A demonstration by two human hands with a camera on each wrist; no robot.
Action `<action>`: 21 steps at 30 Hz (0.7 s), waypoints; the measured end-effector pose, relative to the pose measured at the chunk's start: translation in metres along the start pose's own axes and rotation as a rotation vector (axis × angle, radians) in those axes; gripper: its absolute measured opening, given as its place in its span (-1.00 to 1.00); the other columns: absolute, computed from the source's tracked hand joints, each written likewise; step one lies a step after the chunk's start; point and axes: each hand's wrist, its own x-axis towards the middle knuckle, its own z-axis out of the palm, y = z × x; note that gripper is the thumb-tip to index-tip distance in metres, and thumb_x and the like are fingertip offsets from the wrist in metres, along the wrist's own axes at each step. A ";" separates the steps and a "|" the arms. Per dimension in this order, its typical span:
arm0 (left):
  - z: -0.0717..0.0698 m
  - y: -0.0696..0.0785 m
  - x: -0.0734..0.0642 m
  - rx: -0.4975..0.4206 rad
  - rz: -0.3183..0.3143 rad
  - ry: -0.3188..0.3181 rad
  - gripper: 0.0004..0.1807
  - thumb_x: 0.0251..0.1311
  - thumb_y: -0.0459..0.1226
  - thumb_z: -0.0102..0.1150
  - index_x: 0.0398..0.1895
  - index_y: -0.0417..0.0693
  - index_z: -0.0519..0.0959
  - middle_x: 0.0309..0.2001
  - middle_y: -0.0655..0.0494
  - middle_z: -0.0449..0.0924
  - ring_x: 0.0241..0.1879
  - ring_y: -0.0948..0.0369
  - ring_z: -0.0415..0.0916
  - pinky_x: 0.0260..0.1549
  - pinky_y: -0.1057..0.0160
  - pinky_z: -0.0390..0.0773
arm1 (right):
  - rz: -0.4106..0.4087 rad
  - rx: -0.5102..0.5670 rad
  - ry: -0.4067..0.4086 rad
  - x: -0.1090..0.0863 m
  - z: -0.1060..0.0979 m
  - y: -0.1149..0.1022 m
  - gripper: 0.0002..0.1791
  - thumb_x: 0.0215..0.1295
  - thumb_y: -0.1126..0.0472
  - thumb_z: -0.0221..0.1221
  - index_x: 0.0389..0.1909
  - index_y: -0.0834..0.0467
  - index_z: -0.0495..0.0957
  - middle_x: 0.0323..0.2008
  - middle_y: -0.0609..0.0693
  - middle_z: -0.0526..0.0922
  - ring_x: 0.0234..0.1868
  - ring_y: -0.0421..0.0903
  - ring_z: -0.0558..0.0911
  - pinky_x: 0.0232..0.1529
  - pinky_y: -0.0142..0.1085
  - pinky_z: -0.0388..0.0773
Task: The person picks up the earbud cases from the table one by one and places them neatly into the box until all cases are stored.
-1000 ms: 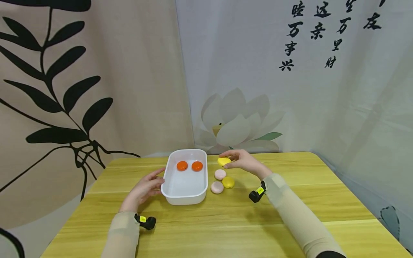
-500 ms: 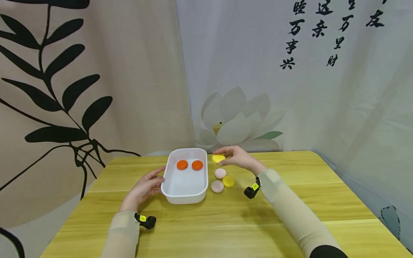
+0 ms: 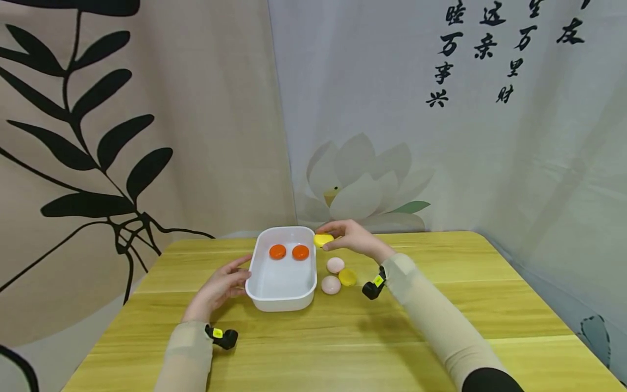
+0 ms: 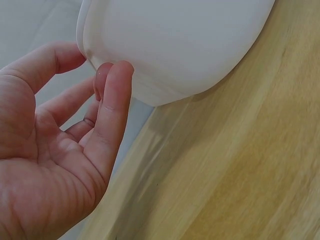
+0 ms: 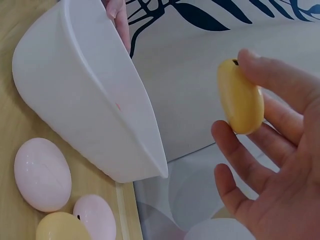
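My right hand [image 3: 355,238] pinches a glossy yellow flat round bead [image 5: 241,97] between thumb and fingers; a small dark hole shows at its edge. In the head view this bead is at the far right rim of the white plastic container [image 3: 281,291]. Inside the container, two orange round pieces [image 3: 277,251] lie towards the far end. My left hand [image 3: 222,288] touches the container's left side with its fingertips, the fingers fairly straight. Two pale pink beads [image 3: 330,285] and another yellow bead [image 3: 348,277] sit on the table to the container's right.
The container stands on a wood-grain table [image 3: 274,354] near its far edge. Behind it hangs a printed cloth [image 3: 220,109] with leaves, a lotus flower and black writing. Each wrist wears a small black camera [image 3: 374,288].
My right hand has moved left with the yellow bead, from above the loose beads to the container's right rim. The left hand and the container have stayed in place.
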 end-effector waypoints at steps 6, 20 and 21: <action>0.002 0.000 0.000 -0.001 -0.007 0.008 -0.33 0.34 -0.33 0.08 0.49 -0.08 0.14 0.09 -0.36 0.43 -0.22 0.06 0.56 -0.19 0.12 0.64 | 0.001 -0.006 -0.011 0.007 0.003 0.001 -0.49 0.16 0.18 0.36 0.17 0.11 0.56 0.12 -0.06 0.59 0.09 -0.05 0.56 0.14 -0.09 0.45; 0.002 0.000 -0.002 -0.007 -0.001 0.012 -0.35 0.36 -0.36 0.04 0.49 -0.10 0.12 0.07 -0.37 0.42 -0.23 0.06 0.56 -0.21 0.13 0.64 | 0.026 -0.020 -0.027 0.027 0.016 -0.007 -0.49 0.17 0.13 0.36 0.18 0.06 0.56 0.11 -0.09 0.59 0.11 -0.13 0.55 0.14 -0.17 0.47; 0.002 0.000 -0.002 -0.010 0.002 0.012 -0.35 0.36 -0.36 0.05 0.49 -0.10 0.13 0.07 -0.37 0.43 -0.23 0.07 0.56 -0.21 0.13 0.64 | 0.025 -0.014 -0.026 0.028 0.017 -0.007 -0.49 0.17 0.13 0.36 0.18 0.07 0.56 0.11 -0.08 0.59 0.11 -0.12 0.55 0.14 -0.16 0.47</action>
